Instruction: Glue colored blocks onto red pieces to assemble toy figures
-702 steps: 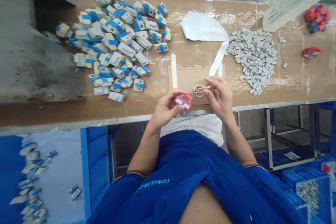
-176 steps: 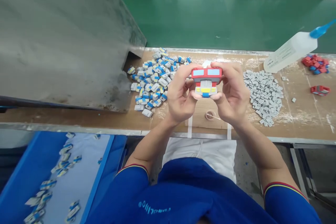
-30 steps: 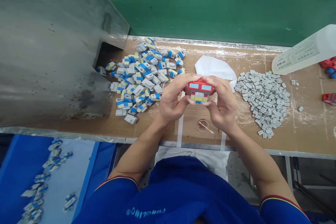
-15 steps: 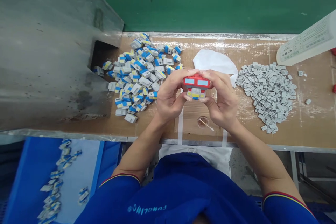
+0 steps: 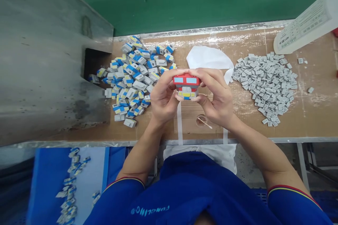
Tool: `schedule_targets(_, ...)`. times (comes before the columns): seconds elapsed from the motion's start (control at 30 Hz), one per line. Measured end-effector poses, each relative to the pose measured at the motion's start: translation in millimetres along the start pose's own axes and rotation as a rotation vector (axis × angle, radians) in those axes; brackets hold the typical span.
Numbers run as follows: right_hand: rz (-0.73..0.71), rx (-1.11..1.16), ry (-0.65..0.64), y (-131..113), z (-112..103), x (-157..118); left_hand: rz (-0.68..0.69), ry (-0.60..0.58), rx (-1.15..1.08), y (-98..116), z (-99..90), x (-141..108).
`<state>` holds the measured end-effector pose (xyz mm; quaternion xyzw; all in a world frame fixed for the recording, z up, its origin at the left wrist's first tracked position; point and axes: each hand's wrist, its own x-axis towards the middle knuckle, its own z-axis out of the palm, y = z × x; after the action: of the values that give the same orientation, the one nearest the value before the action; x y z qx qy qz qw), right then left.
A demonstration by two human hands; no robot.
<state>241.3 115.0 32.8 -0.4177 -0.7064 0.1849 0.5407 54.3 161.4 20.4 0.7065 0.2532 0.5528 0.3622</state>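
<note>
so the person's got a royal blue short-sleeved top [image 5: 195,190] on; light blue lettering [image 5: 150,211] across the front; sleeve cuffs [image 5: 293,191] edged in red and yellow; something white [image 5: 224,156] worn below it too

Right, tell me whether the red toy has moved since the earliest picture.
Yes: the red toy has moved up the picture, from left of the small dish to above and left of it.

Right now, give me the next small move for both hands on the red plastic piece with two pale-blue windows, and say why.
Probably a gentle, even squeeze: the left hand and right hand grip from both sides, fingers along the top of the red piece, thumbs at the lower corners of the grey, yellow and blue piece beneath it.
</note>
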Motion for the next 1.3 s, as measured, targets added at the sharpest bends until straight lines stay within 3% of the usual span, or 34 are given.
schedule_targets(0.2,-0.073,0.013,0.033,-4.4,-0.4,2.7,-0.012,0.034,0.034,-6.0,-1.1,-3.4)
schedule_targets(0.47,-0.062,-0.059,0.059,-0.6,2.7,-1.2,0.080,0.092,0.129,-3.6,-0.1,-2.8)
schedule_targets(0.7,-0.069,-0.070,0.050,-0.6,2.5,-1.6,0.054,0.140,0.161,-4.5,1.5,-5.7)
schedule_targets(1.3,-0.056,0.056,0.068,-4.3,5.1,1.1,0.021,0.080,0.109,5.5,8.1,-5.4)
